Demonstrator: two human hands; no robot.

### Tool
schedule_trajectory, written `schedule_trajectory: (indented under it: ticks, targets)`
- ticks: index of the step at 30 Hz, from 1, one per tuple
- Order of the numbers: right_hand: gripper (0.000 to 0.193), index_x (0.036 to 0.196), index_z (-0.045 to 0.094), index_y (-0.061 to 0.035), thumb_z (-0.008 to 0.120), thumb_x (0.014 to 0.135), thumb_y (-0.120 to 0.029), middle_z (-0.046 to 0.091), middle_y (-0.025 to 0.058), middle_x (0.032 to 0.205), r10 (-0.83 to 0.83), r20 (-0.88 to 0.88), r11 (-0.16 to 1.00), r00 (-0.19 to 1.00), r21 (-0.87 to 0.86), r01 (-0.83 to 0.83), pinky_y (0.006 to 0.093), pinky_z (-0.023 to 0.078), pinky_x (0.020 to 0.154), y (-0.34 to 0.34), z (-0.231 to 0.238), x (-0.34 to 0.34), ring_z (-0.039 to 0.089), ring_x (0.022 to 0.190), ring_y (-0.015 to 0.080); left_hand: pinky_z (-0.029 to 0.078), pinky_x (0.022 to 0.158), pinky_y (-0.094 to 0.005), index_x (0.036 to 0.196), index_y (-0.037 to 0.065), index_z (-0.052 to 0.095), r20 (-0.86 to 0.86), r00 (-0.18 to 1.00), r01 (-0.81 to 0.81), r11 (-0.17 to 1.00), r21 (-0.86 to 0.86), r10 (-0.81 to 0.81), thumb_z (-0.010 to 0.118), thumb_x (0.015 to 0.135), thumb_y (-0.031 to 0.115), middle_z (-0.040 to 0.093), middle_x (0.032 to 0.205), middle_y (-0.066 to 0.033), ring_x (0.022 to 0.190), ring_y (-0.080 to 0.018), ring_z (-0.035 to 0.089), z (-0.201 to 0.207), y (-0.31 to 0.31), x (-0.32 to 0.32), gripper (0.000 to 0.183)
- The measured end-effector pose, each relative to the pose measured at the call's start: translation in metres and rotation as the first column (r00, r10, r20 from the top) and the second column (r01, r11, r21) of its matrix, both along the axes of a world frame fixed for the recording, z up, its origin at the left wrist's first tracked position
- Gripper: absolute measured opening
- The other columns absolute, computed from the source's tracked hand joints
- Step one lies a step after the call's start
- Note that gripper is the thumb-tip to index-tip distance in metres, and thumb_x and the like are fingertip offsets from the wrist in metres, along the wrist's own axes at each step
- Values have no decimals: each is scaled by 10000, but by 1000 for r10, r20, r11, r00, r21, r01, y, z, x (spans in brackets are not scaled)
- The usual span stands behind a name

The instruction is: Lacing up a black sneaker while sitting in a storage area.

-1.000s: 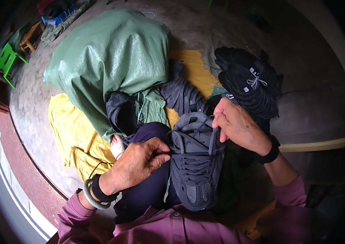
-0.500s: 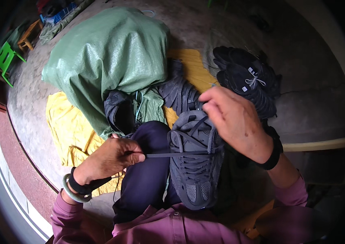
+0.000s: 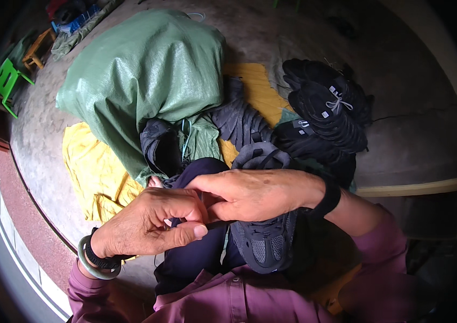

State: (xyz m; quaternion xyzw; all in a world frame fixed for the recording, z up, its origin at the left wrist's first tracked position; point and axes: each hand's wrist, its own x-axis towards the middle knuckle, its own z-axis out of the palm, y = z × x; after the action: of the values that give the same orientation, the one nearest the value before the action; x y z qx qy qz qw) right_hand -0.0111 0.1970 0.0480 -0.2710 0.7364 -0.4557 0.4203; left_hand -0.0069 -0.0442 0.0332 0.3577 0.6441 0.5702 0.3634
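Note:
A dark grey sneaker (image 3: 263,245) rests toe toward me by my thigh, its padded collar showing beyond my wrist. My left hand (image 3: 153,220) is closed, thumb and forefinger pinching the dark shoelace (image 3: 218,224) left of the shoe. Across the sneaker's tongue and upper lacing reaches my right hand (image 3: 258,195). Its bent fingers meet the left hand's fingers at the lace, and their tips are partly hidden. Most of the lace between the hands cannot be seen.
A bulging green woven sack (image 3: 147,70) stands ahead, with a loose dark shoe (image 3: 158,145) at its mouth. Stacked black shoes (image 3: 328,116) lie at the right. Yellow sheeting (image 3: 91,172) spreads on the floor. A green chair (image 3: 6,79) is far left.
My right hand has come down and left from above the shoe's collar to meet my left hand. My left hand has shifted slightly right, and the taut lace is now mostly covered.

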Motion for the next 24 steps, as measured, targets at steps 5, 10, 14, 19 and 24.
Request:
schedule_trajectory:
  ticks: [5, 10, 14, 19, 24]
  targets:
    - [171, 1092, 658, 6, 584, 989, -108, 692, 167, 982, -73, -402, 992, 913, 62, 107, 399, 523, 827, 35, 13, 9, 691, 933, 293, 511, 795, -365, 896, -16, 670, -87, 996, -24, 997, -80, 17, 711, 981, 153, 681, 911, -112, 852, -234, 645, -8, -8, 4, 194]
    - [143, 963, 626, 12, 597, 968, -128, 662, 165, 865, -146, -536, 937, 831, 195, 290, 434, 514, 790, 67, 35, 25, 672, 860, 355, 529, 754, -375, 952, 2, 708, -216, 976, -91, 957, -275, 31, 725, 936, 117, 704, 914, -123, 818, -271, 671, -32, -16, 17, 118]
    - [97, 977, 681, -11, 663, 937, -99, 686, 113, 868, -178, -561, 833, 808, 351, 427, 370, 530, 740, 82, 43, 36, 690, 816, 260, 541, 723, -390, 996, 12, 739, -396, 917, -115, 910, -397, -57, 724, 926, 127, 717, 873, -136, 770, -308, 684, -34, -16, 21, 136]
    - [101, 951, 691, -18, 693, 920, -114, 700, 102, 842, -183, -589, 784, 788, 396, 478, 364, 538, 705, 76, 44, 48, 705, 778, 257, 543, 680, -374, 1072, 11, 730, -439, 898, -156, 912, -378, -28, 742, 915, 119, 723, 904, -148, 702, -285, 675, -27, 0, 19, 191]
    - [119, 897, 638, -58, 660, 935, -168, 681, 108, 833, -225, -561, 893, 797, 209, 399, 437, 530, 676, 51, 29, 48, 688, 773, 338, 553, 676, -317, 1214, -11, 646, -118, 943, -324, 940, -110, 312, 737, 930, 43, 724, 1060, -133, 714, -187, 674, -13, 48, 15, 303]
